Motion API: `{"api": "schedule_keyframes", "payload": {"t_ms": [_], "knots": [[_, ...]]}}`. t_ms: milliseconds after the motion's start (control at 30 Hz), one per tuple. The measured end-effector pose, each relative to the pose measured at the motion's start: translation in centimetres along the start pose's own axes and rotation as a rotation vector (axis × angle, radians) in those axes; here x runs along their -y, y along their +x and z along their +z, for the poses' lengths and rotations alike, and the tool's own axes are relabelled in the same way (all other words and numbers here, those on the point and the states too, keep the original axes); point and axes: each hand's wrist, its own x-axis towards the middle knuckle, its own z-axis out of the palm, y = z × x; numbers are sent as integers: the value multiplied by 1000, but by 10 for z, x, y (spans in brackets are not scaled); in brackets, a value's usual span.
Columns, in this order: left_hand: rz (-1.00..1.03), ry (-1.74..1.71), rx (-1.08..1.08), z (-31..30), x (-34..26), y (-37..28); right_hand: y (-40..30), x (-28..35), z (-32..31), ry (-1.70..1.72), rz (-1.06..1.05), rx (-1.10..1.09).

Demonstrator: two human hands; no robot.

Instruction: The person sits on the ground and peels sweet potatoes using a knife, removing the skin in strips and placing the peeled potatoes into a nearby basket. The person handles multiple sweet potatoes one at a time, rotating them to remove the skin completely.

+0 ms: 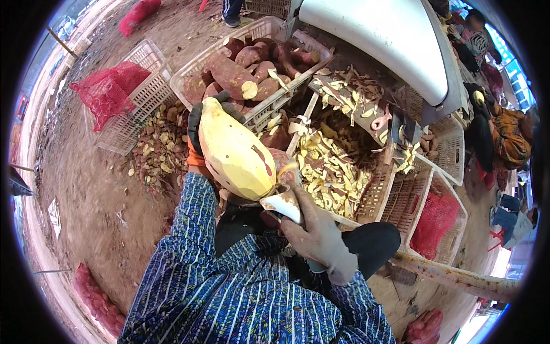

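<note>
My left hand (195, 129), in a dark glove with an orange cuff, holds up a large peeled sweet potato (234, 148) by its upper end and left side. The root's flesh is yellow, with a few brown spots and a long dark blemish. In a pale, soiled glove, my right hand (316, 232) grips a white-bodied peeler (282, 206) against the lower tip of the root. A thin curl of peel (288, 168) stands by the tool. Beyond the root, a plastic crate (180, 88) holds several unpeeled red-skinned sweet potatoes (232, 76).
Yellow and brown peelings (333, 172) fill a crate ahead. A heap of scraps (157, 148) lies on the dirt floor, beside a crate with a red mesh bag (112, 88). A rusty pipe (455, 273) crosses at right. Other people (511, 137) sit at far right.
</note>
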Motion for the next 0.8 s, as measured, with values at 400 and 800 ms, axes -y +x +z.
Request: {"api": "schedule_keyframes", "payload": {"t_ms": [400,800], "knots": [[-17,-31,-110,-12,14,5,-24,-21,36,-255,59,-44],[129,234,-11,-137,34,-2,-24,-25,46,-242,-42,-162]]}}
